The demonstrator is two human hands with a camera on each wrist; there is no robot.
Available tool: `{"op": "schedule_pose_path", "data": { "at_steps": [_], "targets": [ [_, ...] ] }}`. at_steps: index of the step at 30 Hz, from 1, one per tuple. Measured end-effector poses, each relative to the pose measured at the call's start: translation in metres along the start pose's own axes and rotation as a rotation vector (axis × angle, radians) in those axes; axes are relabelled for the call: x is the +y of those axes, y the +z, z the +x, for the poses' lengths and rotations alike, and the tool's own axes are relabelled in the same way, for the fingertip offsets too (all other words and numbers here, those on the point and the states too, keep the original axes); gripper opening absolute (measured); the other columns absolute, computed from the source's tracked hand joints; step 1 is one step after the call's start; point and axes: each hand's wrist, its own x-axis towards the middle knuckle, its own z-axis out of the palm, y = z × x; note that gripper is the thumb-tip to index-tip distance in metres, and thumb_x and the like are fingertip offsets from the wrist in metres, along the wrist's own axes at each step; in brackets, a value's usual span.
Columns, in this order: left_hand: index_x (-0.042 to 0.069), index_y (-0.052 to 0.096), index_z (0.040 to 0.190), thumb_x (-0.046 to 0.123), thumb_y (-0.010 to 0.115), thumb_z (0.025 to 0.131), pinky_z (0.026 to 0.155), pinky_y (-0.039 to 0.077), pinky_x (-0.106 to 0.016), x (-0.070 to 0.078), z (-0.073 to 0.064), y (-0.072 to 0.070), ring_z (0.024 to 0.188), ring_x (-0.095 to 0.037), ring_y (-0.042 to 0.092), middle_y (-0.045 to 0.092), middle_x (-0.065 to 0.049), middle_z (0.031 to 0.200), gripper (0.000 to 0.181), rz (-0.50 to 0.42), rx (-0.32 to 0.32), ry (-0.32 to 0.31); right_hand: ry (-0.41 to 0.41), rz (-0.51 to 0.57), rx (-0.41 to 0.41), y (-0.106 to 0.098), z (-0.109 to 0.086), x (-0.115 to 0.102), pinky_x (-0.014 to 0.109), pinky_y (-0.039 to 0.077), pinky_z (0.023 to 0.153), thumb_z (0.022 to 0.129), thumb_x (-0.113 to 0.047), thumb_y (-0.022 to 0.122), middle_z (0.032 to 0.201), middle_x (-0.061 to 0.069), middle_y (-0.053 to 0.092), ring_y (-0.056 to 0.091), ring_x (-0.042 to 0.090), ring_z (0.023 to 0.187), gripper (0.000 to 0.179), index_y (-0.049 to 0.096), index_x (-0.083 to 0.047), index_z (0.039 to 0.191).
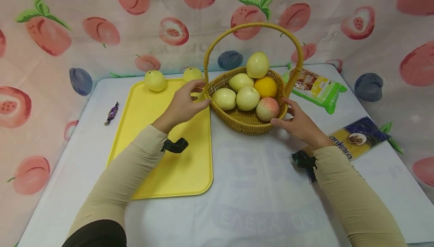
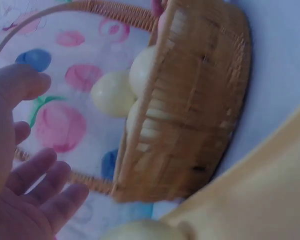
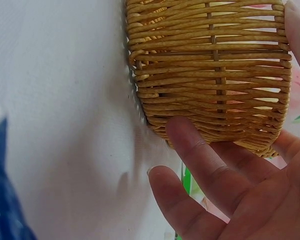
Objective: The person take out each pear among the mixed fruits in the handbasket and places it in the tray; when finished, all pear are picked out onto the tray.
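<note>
A woven wicker basket (image 1: 245,124) with a tall arched handle stands at the back of the table. It holds several pale yellow-green fruits (image 1: 248,98), an orange (image 1: 266,87) and a pink-and-cream peach (image 1: 268,109). My right hand (image 1: 300,124) holds the basket's right end, its thumb by the front rim and fingers round the side; in the right wrist view some fingertips (image 3: 182,132) touch the weave. My left hand (image 1: 184,105) is by the left end, fingers loosely bent; the left wrist view shows it apart from the basket wall, holding nothing.
A yellow tray (image 1: 176,164) lies left of the basket, with two pale fruits (image 1: 155,80) at its far edge. A purple-wrapped candy (image 1: 111,113) lies further left. To the right are a green food packet (image 1: 317,89) and a blue-and-yellow ankara packet (image 1: 359,137).
</note>
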Motion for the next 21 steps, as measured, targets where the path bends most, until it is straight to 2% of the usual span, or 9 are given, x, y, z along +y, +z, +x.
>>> {"op": "schedule_pose_path", "data": {
  "at_steps": [5, 11, 17, 21],
  "targets": [
    [0.001, 0.049, 0.144, 0.021, 0.072, 0.094, 0.101, 0.046, -0.043, 0.011, 0.007, 0.024, 0.127, -0.033, 0.05, 0.053, -0.017, 0.139, 0.058, -0.02, -0.067, 0.056, -0.009, 0.012, 0.0, -0.001, 0.0, 0.0, 0.069, 0.027, 0.107, 0.09, -0.055, 0.069, 0.161, 0.029, 0.013, 0.02, 0.051, 0.144, 0.107, -0.001, -0.02, 0.163],
    [0.003, 0.047, 0.146, 0.023, 0.073, 0.093, 0.105, 0.044, -0.042, 0.02, 0.022, 0.044, 0.133, -0.032, 0.046, 0.048, -0.015, 0.146, 0.062, -0.013, -0.149, 0.071, 0.001, 0.025, -0.009, -0.001, -0.001, 0.001, 0.069, 0.027, 0.107, 0.09, -0.056, 0.069, 0.161, 0.028, 0.014, 0.021, 0.051, 0.143, 0.108, -0.003, -0.022, 0.163],
    [0.002, 0.046, 0.147, 0.021, 0.073, 0.093, 0.106, 0.043, -0.039, 0.026, 0.035, 0.056, 0.134, -0.033, 0.044, 0.046, -0.014, 0.148, 0.062, -0.025, -0.178, 0.081, 0.008, 0.017, -0.009, -0.001, 0.0, 0.001, 0.069, 0.028, 0.107, 0.089, -0.058, 0.069, 0.161, 0.028, 0.015, 0.022, 0.051, 0.143, 0.108, -0.002, -0.023, 0.163],
    [0.005, 0.045, 0.149, 0.02, 0.071, 0.094, 0.106, 0.042, -0.038, 0.029, 0.043, 0.066, 0.135, -0.032, 0.045, 0.046, -0.013, 0.149, 0.062, 0.005, -0.2, 0.072, 0.012, 0.014, -0.009, -0.001, 0.0, 0.001, 0.069, 0.028, 0.107, 0.088, -0.059, 0.069, 0.162, 0.027, 0.014, 0.022, 0.051, 0.143, 0.109, -0.002, -0.024, 0.163]
  ]
}}
